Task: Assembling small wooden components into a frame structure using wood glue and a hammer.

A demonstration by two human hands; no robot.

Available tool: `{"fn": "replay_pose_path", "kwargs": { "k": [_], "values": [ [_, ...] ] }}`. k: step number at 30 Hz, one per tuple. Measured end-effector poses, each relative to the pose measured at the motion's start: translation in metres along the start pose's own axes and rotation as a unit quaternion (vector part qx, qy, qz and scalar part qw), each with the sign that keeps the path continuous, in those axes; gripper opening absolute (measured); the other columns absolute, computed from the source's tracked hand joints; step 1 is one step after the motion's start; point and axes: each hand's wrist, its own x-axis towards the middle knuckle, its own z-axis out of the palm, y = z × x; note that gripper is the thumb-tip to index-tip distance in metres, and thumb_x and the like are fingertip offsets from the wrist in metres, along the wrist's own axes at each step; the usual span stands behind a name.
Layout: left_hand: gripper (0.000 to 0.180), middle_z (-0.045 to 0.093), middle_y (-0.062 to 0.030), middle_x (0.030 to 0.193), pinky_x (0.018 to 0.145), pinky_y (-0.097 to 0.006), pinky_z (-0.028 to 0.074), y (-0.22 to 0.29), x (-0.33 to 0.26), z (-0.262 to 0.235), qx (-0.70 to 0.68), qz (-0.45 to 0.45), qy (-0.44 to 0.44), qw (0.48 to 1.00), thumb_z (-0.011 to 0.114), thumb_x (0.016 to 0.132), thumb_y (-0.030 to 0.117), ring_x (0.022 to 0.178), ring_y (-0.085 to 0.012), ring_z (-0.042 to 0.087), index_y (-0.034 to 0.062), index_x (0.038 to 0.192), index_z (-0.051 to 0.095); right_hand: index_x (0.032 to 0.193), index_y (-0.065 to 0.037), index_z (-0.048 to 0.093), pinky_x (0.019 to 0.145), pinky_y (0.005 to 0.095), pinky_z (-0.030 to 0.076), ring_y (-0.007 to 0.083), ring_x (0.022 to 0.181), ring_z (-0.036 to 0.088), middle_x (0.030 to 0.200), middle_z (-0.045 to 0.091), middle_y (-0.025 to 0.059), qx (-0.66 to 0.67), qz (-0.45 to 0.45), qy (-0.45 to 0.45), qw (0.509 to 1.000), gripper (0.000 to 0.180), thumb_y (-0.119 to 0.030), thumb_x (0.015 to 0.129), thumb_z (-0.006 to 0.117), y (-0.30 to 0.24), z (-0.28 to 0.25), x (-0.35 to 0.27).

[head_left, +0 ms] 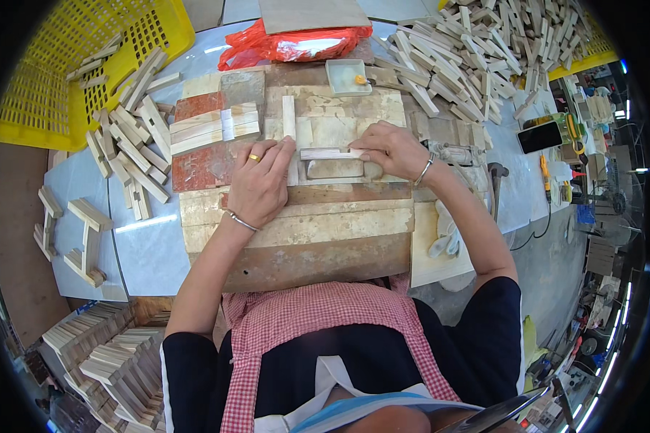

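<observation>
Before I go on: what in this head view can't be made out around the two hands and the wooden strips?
- Upright strip: its lower end lies under the left hand.
- Flat strip: its right end is covered by the right hand; the grip there is hidden.
- Small tray: contents too small to tell.
- Strip pile: cut off by the top edge and bent by the fisheye rim.
- Phone: screen too small to read.

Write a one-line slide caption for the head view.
Left hand and right hand press a short wooden strip on a worn board jig, loose wood strips piled alongside.
</observation>
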Motion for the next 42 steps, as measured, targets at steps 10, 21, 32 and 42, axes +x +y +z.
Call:
{"fn": "replay_pose_path", "kwargs": {
  "k": [10, 21, 32, 42],
  "values": [
    [0.039, 0.061, -0.0121, 0.101, 0.088, -0.04, 0.041, 0.002, 0.003, 0.001, 0.002, -0.004, -0.004, 1.0, 0.055, 0.079, 0.001, 0.101, -0.0282, 0.056, -0.0026, 0.118, 0.054, 0.092, -0.004, 0.068, 0.073, 0.0364, 0.048, 0.0284, 0.082, 0.06, 0.083, 0.063, 0.0103, 0.037, -0.009, -0.053, 0.998, 0.018, -0.003, 0.074, 0.066, 0.004, -0.001, 0.022],
    [0.072, 0.047, -0.0234, 0.13, 0.109, -0.047, 0.029, 0.058, 0.01, 0.043, -0.046, 0.023, -0.075, 0.996, 0.054, 0.086, 0.05, 0.127, -0.0391, 0.039, -0.0078, 0.128, 0.045, 0.101, -0.006, 0.069, 0.075, 0.0372, 0.051, 0.0301, 0.083, 0.065, 0.092, 0.067, 0.0133, 0.02, 0.075, -0.066, 0.995, 0.02, -0.014, 0.083, 0.064, -0.006, -0.027, 0.058],
    [0.067, 0.044, -0.0179, 0.134, 0.113, -0.05, 0.018, 0.058, -0.005, 0.056, -0.116, 0.017, -0.098, 0.988, 0.05, 0.087, 0.049, 0.131, -0.0382, 0.032, -0.0012, 0.132, 0.045, 0.103, -0.008, 0.065, 0.079, 0.0403, 0.05, 0.0289, 0.099, 0.06, 0.102, 0.064, 0.0129, -0.228, -0.119, -0.114, 0.959, 0.03, -0.03, 0.083, 0.064, -0.14, 0.056, 0.25],
    [0.07, 0.048, -0.019, 0.13, 0.11, -0.047, 0.025, 0.053, 0.008, 0.049, -0.053, 0.018, -0.122, 0.991, 0.054, 0.085, 0.05, 0.126, -0.0353, 0.04, -0.0033, 0.129, 0.047, 0.108, -0.009, 0.059, 0.075, 0.0425, 0.05, 0.0338, 0.083, 0.063, 0.089, 0.066, 0.0149, -0.103, -0.132, 0.173, 0.971, 0.033, -0.028, 0.082, 0.063, -0.089, 0.003, 0.212]
  ]
}}
